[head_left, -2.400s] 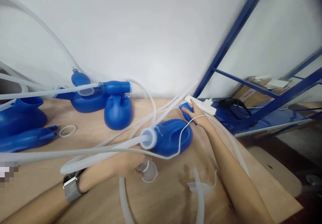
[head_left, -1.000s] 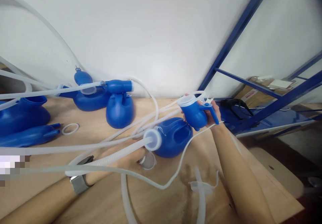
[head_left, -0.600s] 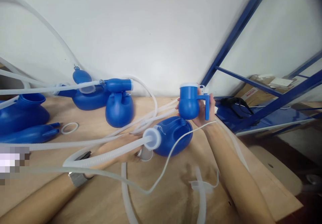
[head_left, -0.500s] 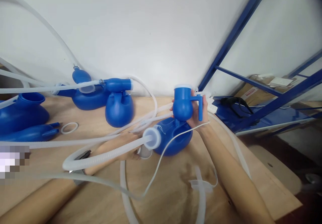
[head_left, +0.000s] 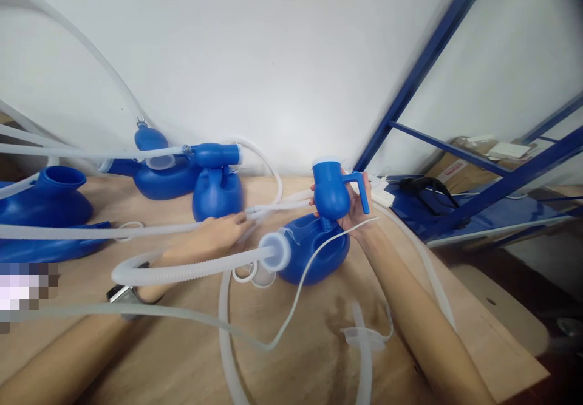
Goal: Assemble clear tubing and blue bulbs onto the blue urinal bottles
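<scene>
My right hand [head_left: 357,214] grips a blue handled cup [head_left: 331,189] from behind, its fingers partly hidden. The cup leans slightly left, with its ribbed lower neck in front of a blue plastic bottle [head_left: 310,253]. I cannot tell whether the two are joined. My left hand [head_left: 230,229] is closed at the ends of pale hoses [head_left: 273,207], left of that bottle; its fingertips are partly hidden. A ribbed translucent hose [head_left: 195,271] with a white cap [head_left: 276,251] crosses in front of my left forearm. A white ring [head_left: 246,271] lies below the cap.
Several blue bottles stand at the left and back, among them a small-handled one [head_left: 218,192] and a wide-mouthed one [head_left: 64,192]. A hose with a clear flange [head_left: 364,335] lies in front. A power strip [head_left: 382,195] and a blue metal frame [head_left: 423,59] are at the right.
My left hand has moved up and away from the cap to the hose ends, which have shifted upward. The ring now lies beside the cap. The cup has tilted left in my right hand.
</scene>
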`<state>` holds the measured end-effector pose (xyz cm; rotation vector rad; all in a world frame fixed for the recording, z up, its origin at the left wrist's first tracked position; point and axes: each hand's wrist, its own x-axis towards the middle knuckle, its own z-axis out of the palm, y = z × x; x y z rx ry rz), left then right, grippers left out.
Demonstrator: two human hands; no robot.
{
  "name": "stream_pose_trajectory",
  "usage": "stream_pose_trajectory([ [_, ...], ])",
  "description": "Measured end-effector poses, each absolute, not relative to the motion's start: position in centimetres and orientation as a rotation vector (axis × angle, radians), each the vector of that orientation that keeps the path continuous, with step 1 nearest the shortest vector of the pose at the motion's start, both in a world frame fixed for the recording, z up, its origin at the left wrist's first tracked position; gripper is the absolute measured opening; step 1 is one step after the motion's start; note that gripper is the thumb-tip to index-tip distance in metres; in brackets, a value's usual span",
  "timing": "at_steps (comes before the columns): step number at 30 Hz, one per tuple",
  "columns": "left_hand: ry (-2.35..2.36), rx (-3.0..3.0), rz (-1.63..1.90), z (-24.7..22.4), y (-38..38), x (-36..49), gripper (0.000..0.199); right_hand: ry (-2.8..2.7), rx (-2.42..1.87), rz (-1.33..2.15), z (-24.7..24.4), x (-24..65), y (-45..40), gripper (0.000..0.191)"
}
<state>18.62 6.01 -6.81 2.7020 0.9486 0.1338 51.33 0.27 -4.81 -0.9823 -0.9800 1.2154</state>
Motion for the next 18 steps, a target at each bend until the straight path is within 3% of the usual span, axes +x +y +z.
stream_pose_trajectory([
  [6,1.076,2.791,-0.081,-8.1,7.7,18.8,0.049,-0.971,-0.886,1.326,-5.1,51.8,0.4,0.083],
  [18,0.98,3.321,-0.121,-7.5,5.4,20.8,0.052,-0.753,-0.81,1.285,-4.5,50.5,0.2,0.065],
])
